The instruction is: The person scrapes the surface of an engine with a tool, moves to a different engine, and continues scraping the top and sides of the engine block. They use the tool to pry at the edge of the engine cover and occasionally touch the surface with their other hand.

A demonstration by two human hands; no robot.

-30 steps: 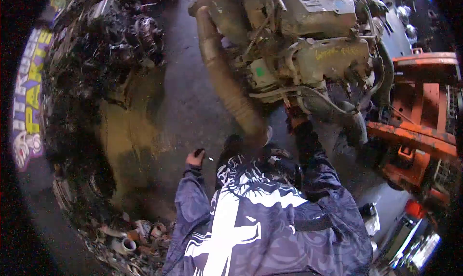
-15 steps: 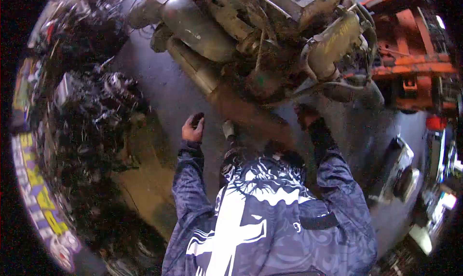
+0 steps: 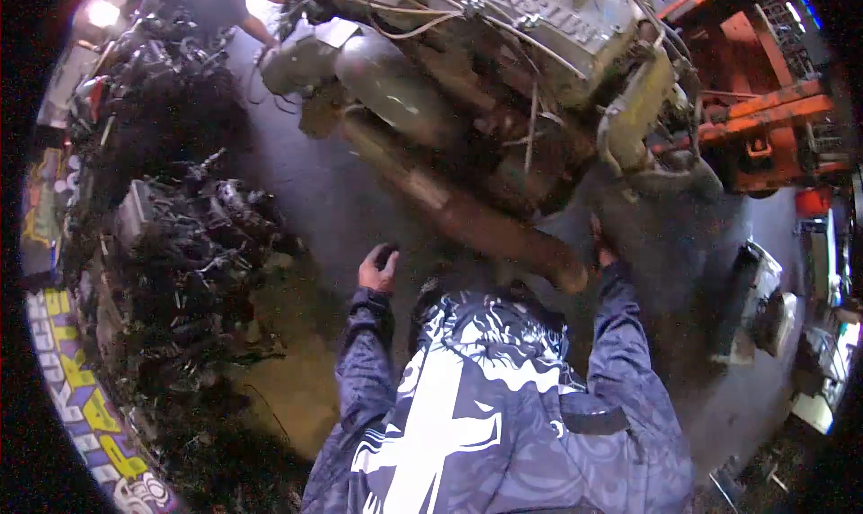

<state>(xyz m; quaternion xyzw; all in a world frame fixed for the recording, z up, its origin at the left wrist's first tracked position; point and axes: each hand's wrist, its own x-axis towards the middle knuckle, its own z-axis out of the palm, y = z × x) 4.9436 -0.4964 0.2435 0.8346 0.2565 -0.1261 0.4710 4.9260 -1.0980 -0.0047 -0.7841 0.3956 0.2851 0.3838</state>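
Note:
A large dirty engine [image 3: 548, 42] with cables and pipes fills the top middle of the view. From its underside a thick exhaust-like pipe [image 3: 485, 228] slants down toward me, its rusty brown end close in front of my body. My left hand [image 3: 378, 270] hangs left of the pipe, fingers curved and thumb apart, with nothing in it. Just right of the pipe's end is my right hand [image 3: 602, 243], dim and seen edge-on. Whether it touches the pipe or the engine's lower parts is hidden in shadow.
Heaped metal parts [image 3: 193, 235] line the left side. An orange steel frame [image 3: 773, 110] stands at upper right, with a red container [image 3: 814, 200] below it. Another person's arm [image 3: 256, 24] reaches toward the engine at upper left. Pale panels [image 3: 760, 307] lie at right.
The engine and pipe sit lower in view, and the pipe's end shows closer to my right hand. Another person's arms now appear at upper left. Both my hands appear slightly lower.

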